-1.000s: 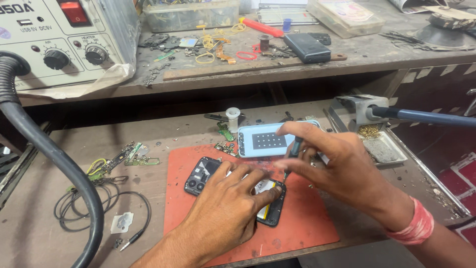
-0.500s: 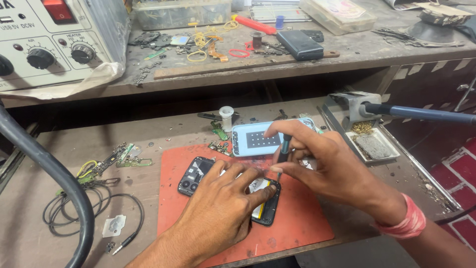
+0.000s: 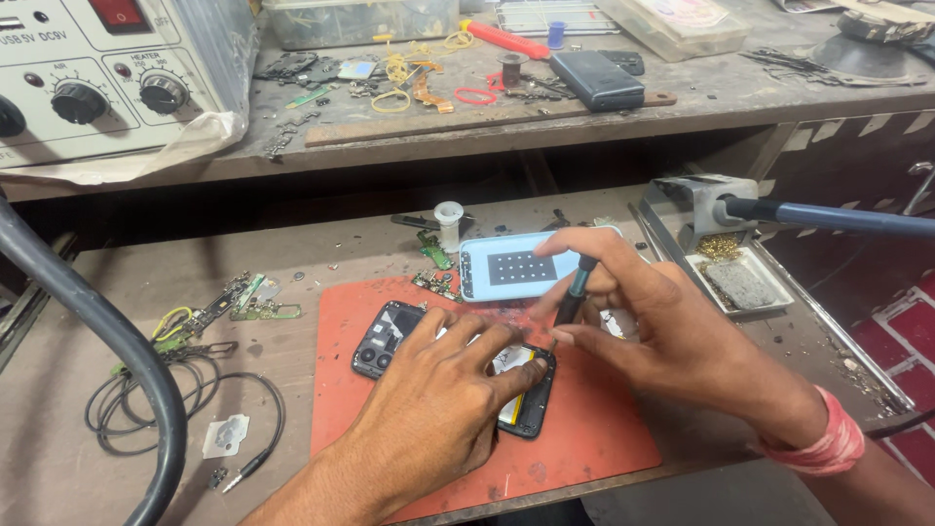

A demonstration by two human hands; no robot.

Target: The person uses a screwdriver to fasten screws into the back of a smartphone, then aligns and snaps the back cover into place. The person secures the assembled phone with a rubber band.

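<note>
The person's left hand lies palm down, its fingers spread and pressed flat, the forearm reaching in from the lower edge. The right hand comes in from the right, wrist raised, with its thumb and fingertips pinched together and pointing down beside the left fingers.

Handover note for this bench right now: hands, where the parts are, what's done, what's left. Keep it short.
Left hand: pressed flat on the opened phone, which lies on the orange mat.
Right hand: pinching a dark screwdriver, tip down at the phone's upper edge.
Parts: light blue back panel lies just behind the phone; small circuit boards sit left of the mat.
Done: the phone's back is off, insides exposed.
Left: work inside the phone is unfinished; the panel is not refitted.
</note>
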